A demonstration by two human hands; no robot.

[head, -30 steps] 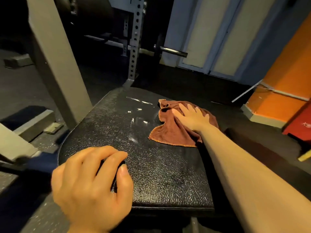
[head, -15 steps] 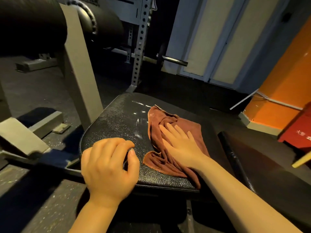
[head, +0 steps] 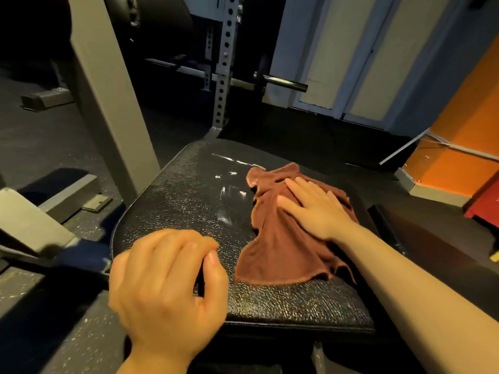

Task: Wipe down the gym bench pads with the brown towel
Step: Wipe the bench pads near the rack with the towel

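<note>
A dim gym room is shown: dark speckled floor (head: 40,147), perforated rack upright (head: 225,63), barbell (head: 280,82), pale double doors (head: 359,58), orange wall (head: 459,147).

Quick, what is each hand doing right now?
Left hand: fingers loosely curled, holding nothing.
Right hand: open, pressing flat on the brown towel.

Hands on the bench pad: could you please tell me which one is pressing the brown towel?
The right hand, flat on the brown towel; the left hand touches only bare pad.
</note>
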